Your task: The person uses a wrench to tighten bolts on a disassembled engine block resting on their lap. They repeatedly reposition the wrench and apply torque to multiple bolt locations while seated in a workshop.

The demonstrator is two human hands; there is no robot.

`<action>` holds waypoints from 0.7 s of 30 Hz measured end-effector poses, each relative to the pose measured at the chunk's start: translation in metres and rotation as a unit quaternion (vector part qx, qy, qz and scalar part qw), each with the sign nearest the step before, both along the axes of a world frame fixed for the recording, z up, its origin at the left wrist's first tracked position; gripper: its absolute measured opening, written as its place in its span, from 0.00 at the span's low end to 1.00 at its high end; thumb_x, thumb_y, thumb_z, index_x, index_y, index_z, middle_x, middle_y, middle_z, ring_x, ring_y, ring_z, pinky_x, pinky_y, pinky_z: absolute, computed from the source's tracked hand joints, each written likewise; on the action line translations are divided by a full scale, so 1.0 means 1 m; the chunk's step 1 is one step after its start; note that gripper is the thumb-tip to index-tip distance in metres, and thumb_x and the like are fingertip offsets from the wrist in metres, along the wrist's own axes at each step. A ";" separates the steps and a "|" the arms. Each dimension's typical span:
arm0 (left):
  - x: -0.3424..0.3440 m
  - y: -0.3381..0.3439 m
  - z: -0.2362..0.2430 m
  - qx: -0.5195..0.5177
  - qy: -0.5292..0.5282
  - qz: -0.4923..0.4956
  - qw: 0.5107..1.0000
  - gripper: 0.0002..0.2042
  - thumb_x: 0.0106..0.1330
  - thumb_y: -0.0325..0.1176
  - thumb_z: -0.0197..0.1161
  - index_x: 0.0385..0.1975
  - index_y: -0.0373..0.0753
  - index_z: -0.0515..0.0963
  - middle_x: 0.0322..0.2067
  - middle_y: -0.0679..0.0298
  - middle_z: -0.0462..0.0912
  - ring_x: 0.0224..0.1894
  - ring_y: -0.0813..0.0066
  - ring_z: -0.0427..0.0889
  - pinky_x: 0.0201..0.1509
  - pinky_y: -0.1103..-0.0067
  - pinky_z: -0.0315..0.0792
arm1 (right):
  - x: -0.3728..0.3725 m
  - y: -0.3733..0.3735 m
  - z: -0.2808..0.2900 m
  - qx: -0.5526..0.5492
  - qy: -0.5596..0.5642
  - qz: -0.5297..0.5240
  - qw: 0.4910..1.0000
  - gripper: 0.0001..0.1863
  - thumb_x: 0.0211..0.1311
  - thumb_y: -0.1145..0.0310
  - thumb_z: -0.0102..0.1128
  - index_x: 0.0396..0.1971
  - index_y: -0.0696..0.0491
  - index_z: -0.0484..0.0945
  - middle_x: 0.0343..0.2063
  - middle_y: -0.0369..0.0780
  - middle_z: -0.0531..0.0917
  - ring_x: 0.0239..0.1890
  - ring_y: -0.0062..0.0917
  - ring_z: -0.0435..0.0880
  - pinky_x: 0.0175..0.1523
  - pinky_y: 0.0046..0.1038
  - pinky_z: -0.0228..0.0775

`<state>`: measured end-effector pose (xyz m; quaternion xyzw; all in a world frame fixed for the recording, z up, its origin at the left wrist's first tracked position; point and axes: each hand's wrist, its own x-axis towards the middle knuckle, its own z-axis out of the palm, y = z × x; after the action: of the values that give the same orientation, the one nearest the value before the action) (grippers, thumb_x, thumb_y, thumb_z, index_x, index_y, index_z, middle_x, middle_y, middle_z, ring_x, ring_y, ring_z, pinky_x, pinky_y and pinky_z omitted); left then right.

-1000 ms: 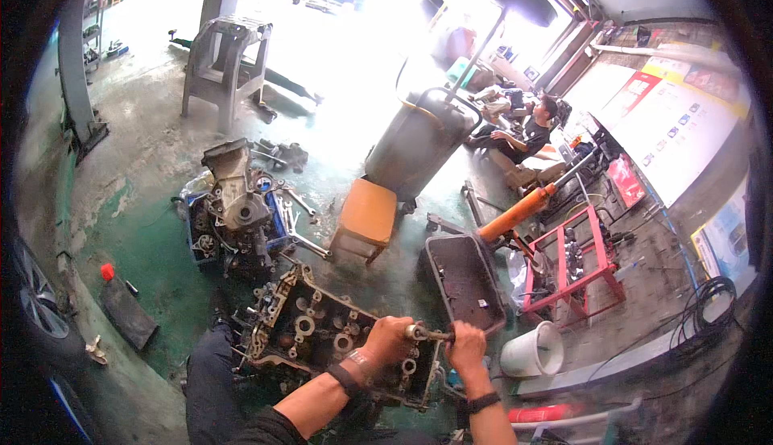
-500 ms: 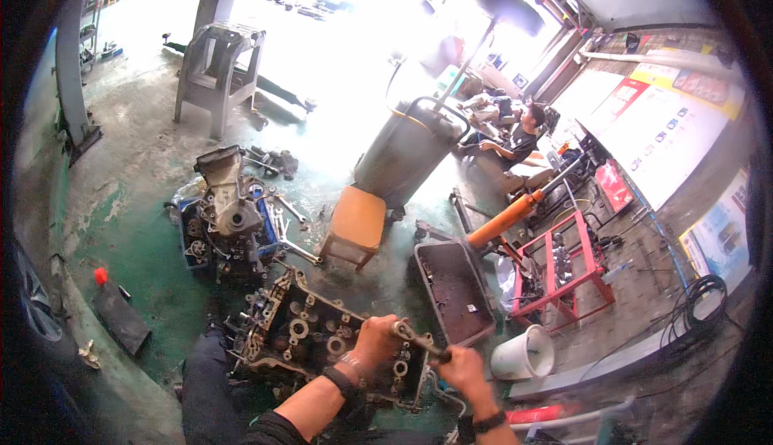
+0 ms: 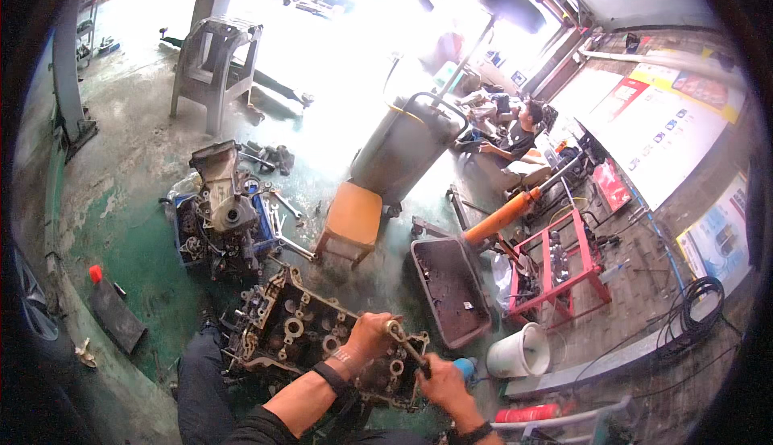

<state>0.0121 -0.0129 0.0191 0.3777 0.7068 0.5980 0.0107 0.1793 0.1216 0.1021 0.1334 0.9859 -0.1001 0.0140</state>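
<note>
An oily metal engine casting (image 3: 283, 354) with ring-shaped openings lies on the floor right in front of me. Over its right part, my right hand (image 3: 444, 386) is wrapped round the handle of a ratchet wrench (image 3: 411, 347), which slants down toward my right. My left hand (image 3: 368, 339) is closed beside the wrench's round head, low over the casting. Its fingertips are partly hidden, and I cannot make out whether it grips the tool's head or a piece below it. A blue rounded object (image 3: 465, 368) shows just past my right hand.
Another engine assembly (image 3: 225, 203) stands left in a blue crate, with several spanners (image 3: 278, 221) beside it. Beyond are an orange-topped stool (image 3: 354, 213) and a grey tank (image 3: 403, 151). On the right are a black tray (image 3: 451, 300), white bucket (image 3: 515, 354), red frame (image 3: 564, 272) and seated person (image 3: 519, 143).
The wrench handle has swung toward me and slightly left, with my right hand on it. My left hand has stayed near the wrench head. The whole view has shifted a little.
</note>
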 end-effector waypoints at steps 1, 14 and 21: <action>0.001 -0.001 0.001 -0.003 0.001 -0.006 1.000 0.09 0.53 0.29 0.65 0.35 0.39 0.81 0.26 0.51 0.81 0.33 0.48 0.82 0.34 0.64 0.76 | -0.008 0.015 0.000 0.029 0.017 0.027 0.999 0.16 0.52 0.62 0.63 0.36 0.54 0.73 0.27 0.50 0.82 0.30 0.50 0.82 0.34 0.47 0.75; 0.004 0.003 0.000 -0.036 -0.006 -0.018 0.999 0.02 0.54 0.25 0.60 0.24 0.37 0.74 0.24 0.48 0.79 0.31 0.45 0.80 0.33 0.61 0.74 | -0.115 0.063 -0.016 0.200 0.156 0.010 0.967 0.28 0.34 0.71 0.73 0.42 0.54 0.75 0.47 0.49 0.77 0.53 0.46 0.73 0.57 0.45 0.63; 0.012 0.005 0.003 0.036 -0.035 0.130 0.990 0.09 0.56 0.30 0.65 0.22 0.37 0.70 0.22 0.50 0.77 0.29 0.46 0.79 0.30 0.61 0.71 | -0.027 0.022 0.031 0.051 -0.026 -0.037 0.998 0.19 0.46 0.59 0.74 0.30 0.59 0.80 0.28 0.50 0.83 0.32 0.44 0.83 0.37 0.39 0.75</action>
<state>0.0243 -0.0081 0.0225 0.2619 0.7272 0.6320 -0.0558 0.1526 0.1433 0.1330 0.1731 0.9834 -0.0470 0.0286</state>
